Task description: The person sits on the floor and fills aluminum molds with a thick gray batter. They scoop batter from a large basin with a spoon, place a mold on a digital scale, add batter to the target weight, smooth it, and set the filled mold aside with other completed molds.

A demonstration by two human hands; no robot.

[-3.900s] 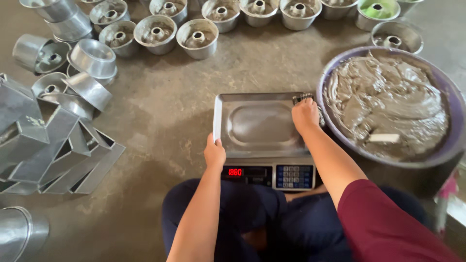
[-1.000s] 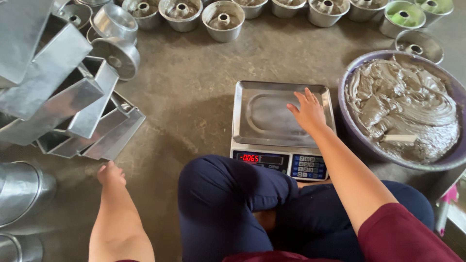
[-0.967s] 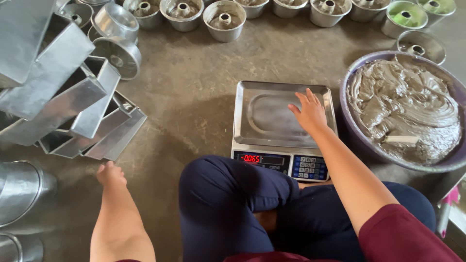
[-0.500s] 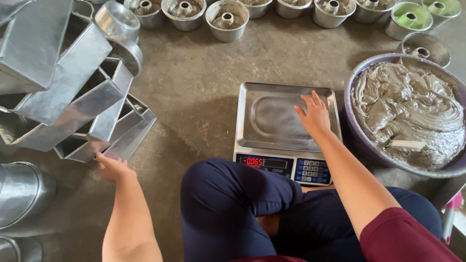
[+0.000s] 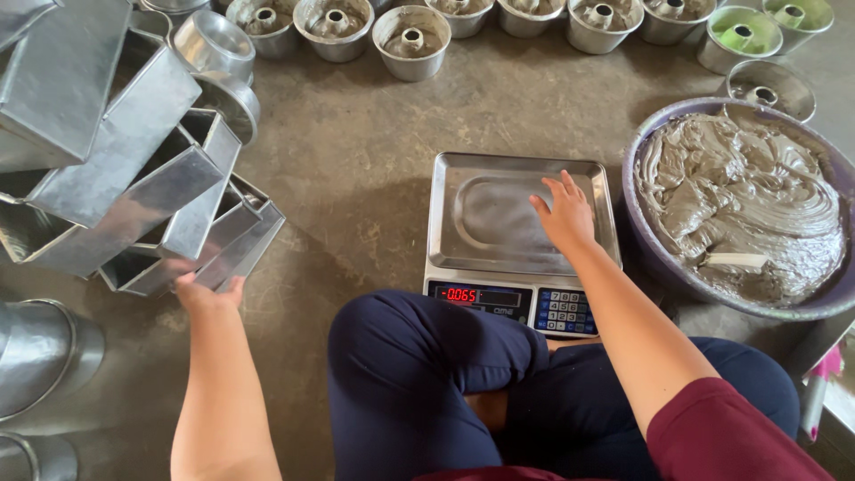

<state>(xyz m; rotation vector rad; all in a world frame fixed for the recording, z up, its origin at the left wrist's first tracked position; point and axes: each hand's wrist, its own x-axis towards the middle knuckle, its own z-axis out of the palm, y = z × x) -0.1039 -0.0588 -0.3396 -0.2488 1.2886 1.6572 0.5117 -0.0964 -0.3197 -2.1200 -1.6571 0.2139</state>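
I sit cross-legged on a concrete floor behind a digital scale with a steel weighing pan. My right hand lies flat on the pan's right side, fingers spread. My left hand reaches to the left and grips the near end of a rectangular metal baking tin, the lowest of a leaning pile of such tins. To the right of the scale stands a large purple basin of grey batter with a white scraper lying in it.
A row of round tube cake moulds, several holding batter, lines the far side. Two green-lined moulds sit at the far right, an empty one beside the basin. Round metal tins lie at the lower left.
My left hand has moved from the floor at my side up to the pile of tins and taken hold of the lowest one. My right hand has stayed on the scale pan.
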